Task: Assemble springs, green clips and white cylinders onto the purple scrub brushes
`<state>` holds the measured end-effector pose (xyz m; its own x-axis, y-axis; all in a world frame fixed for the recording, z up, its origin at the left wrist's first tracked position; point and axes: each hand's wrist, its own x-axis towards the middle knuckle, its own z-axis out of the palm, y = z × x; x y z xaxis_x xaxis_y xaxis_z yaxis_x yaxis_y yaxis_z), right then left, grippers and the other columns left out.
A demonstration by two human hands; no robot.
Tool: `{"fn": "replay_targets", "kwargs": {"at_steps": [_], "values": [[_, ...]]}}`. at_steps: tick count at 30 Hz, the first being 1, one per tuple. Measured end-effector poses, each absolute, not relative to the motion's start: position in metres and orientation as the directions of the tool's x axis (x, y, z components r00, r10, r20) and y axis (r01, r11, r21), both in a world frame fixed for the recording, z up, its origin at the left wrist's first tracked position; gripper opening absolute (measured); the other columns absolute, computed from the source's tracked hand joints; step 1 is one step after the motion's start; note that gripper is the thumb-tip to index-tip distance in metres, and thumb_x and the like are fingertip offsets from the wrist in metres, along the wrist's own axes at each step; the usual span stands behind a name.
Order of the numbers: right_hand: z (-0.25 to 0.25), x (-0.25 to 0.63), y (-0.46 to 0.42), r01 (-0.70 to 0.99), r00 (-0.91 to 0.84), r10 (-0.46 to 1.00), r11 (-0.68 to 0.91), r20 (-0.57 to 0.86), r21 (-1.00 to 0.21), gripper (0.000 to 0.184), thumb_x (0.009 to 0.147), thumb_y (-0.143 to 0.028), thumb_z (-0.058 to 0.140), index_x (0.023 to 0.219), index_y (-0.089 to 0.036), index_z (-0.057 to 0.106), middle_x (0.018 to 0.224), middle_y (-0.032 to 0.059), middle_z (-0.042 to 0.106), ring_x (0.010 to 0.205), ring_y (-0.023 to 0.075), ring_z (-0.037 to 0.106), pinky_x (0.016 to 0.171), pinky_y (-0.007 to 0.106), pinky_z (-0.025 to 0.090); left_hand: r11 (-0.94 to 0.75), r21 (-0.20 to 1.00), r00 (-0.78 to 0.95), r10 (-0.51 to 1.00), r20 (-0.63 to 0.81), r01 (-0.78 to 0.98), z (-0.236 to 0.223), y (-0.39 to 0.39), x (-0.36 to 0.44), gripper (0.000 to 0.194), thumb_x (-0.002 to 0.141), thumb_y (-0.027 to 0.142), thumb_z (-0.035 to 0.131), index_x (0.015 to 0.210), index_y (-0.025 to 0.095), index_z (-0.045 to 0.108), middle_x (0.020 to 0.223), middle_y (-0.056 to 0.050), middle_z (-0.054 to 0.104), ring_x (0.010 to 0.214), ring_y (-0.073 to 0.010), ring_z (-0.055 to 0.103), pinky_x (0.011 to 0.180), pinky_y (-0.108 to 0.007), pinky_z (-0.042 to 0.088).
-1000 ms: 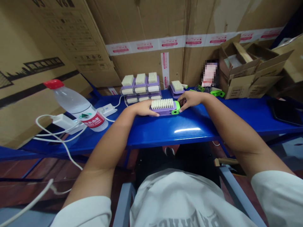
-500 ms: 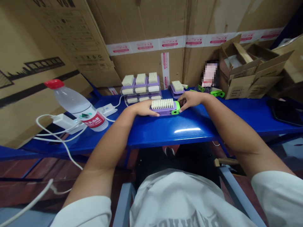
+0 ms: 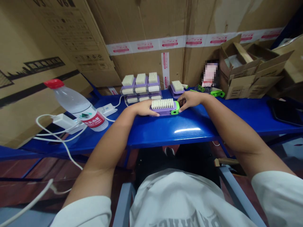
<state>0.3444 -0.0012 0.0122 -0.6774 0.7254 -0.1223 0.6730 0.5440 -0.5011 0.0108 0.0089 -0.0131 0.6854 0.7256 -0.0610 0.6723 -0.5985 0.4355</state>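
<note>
A purple brush with cream bristles and a green end piece point(image 3: 165, 107) lies bristles-up on the blue shelf point(image 3: 189, 126). My left hand point(image 3: 143, 108) grips its left end with curled fingers. At the green right end, my right hand point(image 3: 190, 99) pinches the brush. Behind it stands a stack of like purple brushes point(image 3: 140, 86), and one more brush point(image 3: 177, 87) sits alone to the right.
A water bottle with a red cap point(image 3: 77, 105) lies at the left among white chargers and cables point(image 3: 63, 121). Green parts point(image 3: 217, 93) and open cardboard boxes point(image 3: 246, 69) sit at the right, with a dark phone point(image 3: 285, 112) beyond. Big cartons form the back wall.
</note>
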Motion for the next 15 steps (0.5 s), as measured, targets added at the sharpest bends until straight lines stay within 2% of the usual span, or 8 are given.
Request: {"fn": "replay_targets", "kwargs": {"at_steps": [15], "values": [[0.0128, 0.3437, -0.002, 0.678, -0.676, 0.727, 0.551, -0.119, -0.486, 0.062, 0.066, -0.068, 0.094, 0.104, -0.019, 0.089, 0.088, 0.0043, 0.082, 0.083, 0.0248, 0.071, 0.075, 0.036, 0.048, -0.6, 0.429, 0.686, 0.725, -0.065, 0.675, -0.0125, 0.0086, 0.0115, 0.097, 0.074, 0.067, 0.086, 0.157, 0.023, 0.062, 0.16, -0.013, 0.069, 0.144, -0.0393, 0.067, 0.123, -0.048, 0.052]]}}
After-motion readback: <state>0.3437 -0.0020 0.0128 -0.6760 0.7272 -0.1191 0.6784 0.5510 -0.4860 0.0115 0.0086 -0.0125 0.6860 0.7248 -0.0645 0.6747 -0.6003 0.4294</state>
